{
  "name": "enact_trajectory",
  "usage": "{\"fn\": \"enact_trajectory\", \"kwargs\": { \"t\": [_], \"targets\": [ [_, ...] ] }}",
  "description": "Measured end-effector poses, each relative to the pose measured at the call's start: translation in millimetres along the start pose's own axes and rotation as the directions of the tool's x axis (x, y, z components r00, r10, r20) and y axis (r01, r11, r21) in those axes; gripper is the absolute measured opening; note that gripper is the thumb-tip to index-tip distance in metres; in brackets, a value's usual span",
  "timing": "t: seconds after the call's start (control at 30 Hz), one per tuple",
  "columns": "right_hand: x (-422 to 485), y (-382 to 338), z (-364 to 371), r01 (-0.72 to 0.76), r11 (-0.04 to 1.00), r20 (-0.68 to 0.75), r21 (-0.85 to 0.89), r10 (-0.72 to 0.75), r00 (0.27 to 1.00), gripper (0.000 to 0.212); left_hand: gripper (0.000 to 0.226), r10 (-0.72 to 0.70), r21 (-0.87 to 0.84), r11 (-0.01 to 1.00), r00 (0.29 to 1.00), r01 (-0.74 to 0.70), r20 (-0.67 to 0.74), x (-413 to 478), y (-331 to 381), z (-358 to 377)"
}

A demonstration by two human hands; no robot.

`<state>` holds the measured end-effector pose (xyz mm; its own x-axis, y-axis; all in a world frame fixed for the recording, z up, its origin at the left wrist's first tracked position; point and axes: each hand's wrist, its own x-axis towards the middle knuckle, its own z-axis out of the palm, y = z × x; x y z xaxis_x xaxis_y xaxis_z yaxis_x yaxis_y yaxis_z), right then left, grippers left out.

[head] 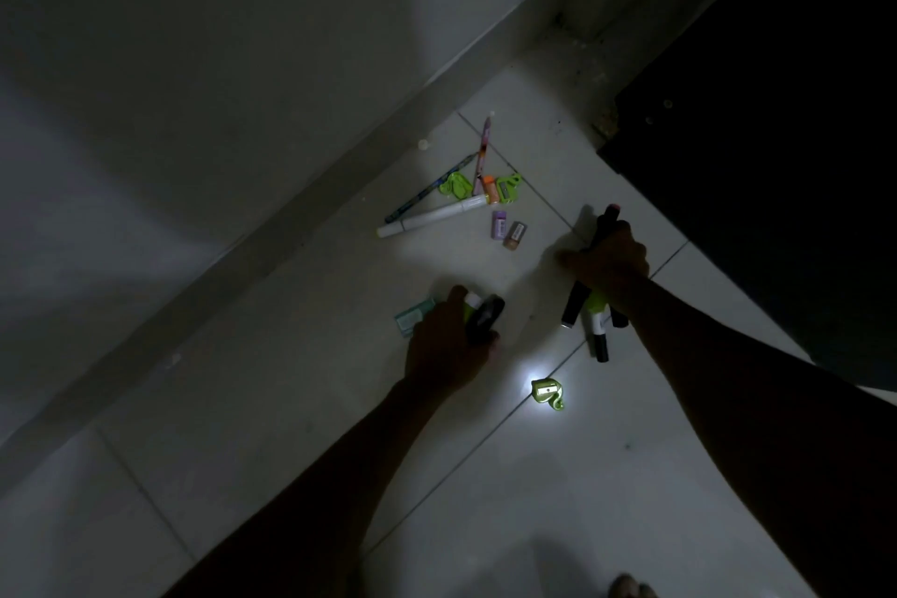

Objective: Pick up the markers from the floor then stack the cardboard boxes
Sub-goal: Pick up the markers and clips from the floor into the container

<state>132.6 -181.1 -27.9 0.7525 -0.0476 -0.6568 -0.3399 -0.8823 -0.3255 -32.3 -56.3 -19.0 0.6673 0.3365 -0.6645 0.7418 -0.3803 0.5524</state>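
Right hand (pixel 612 263): fingers curled into a fist around a bundle of markers (pixel 589 311). Dark and green-white barrels stick out below the fist toward the wearer; one dark barrel with a pale pinkish tip stands out above it. The count inside the fist cannot be told in the dim light.

Left hand (pixel 449 345): fingers bent and wrapped over a dark rounded object (pixel 485 316), with a white-and-green piece against it by the thumb. What these are cannot be told. The hand sits low over the floor (pixel 301 403).

Just left of the left hand: a pale teal flat packet (pixel 412 317), partly covered by the thumb.

Between the two forearms, nearer the wearer than both hands: a green pencil sharpener (pixel 548 393) on the tiles, beside a bright spot of light.

Beyond both hands, toward the wall (pixel 194 39): a loose cluster still on the floor. 
- Long white marker (pixel 432 219), lying slantwise. 
- Dark patterned pencil (pixel 427 190) beside it. 
- Pink pencil (pixel 483 151), pointing away. 
- Short orange marker (pixel 489 188). 
- Two green sharpeners (pixel 507 187), one on either side of the orange marker. 
- Purple eraser (pixel 499 224) and brown eraser (pixel 515 236), side by side, nearest the right hand.

Right of the right hand: dark furniture (pixel 776 136), its detail lost in shadow.
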Motion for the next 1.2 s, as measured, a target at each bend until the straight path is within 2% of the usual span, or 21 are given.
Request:
{"fn": "enact_trajectory", "kwargs": {
  "t": [0.13,0.27,0.4,0.5,0.67,0.77,0.83,0.97,1.07,1.13,1.2],
  "targets": [
    [-3,4,6,-0.066,0.997,-0.004,-0.04,0.066,0.998,0.07,0.058,0.064,0.203,0.977,0.998,-0.067,0.023,-10,-1,15],
    [-11,11,11,-0.132,0.988,-0.115,0.083,0.141,0.983,0.062,0.053,0.118,0.293,0.949,0.993,-0.117,0.015,-14,3,20],
    [-16,21,11,-0.219,0.967,-0.103,0.131,0.233,0.967,0.065,0.052,0.129,0.302,0.944,0.991,-0.13,0.021,-13,10,23],
    [-20,24,11,-0.246,0.961,-0.061,0.128,0.255,0.965,0.056,0.054,0.095,0.277,0.957,0.995,-0.091,0.001,-11,11,21],
    [-30,23,11,-0.189,0.975,-0.044,0.118,0.195,0.98,0.05,0.052,0.064,0.102,0.993,0.997,-0.059,-0.041,-10,5,13],
    [-46,23,12,-0.174,0.976,0.037,0.127,0.17,0.985,0.057,0.034,-0.026,-0.085,0.996,0.998,0.022,-0.048,-14,2,4],
    [-57,22,11,-0.189,0.968,0.084,0.162,0.178,0.98,0.059,0.019,-0.065,-0.145,0.988,0.997,0.059,-0.04,-19,3,-2],
    [-80,13,5,-0.201,0.932,0.177,0.3,0.153,0.972,0.048,0.02,-0.073,-0.234,0.97,0.997,0.063,-0.036,-30,13,-17],
    [-103,-1,-7,-0.191,0.915,0.257,0.357,0.1,0.961,0.019,0.024,-0.101,-0.392,0.916,0.995,0.086,-0.018,-41,30,-34],
    [-121,-11,-18,-0.172,0.909,0.289,0.379,0.06,0.955,0.021,0.017,-0.124,-0.514,0.846,0.99,0.138,0.062,-54,46,-46],
    [-140,-21,-32,-0.149,0.893,0.29,0.424,0.022,0.957,0.022,0.011,-0.12,-0.565,0.803,0.981,0.187,0.153,-71,62,-59]
  ]
}}
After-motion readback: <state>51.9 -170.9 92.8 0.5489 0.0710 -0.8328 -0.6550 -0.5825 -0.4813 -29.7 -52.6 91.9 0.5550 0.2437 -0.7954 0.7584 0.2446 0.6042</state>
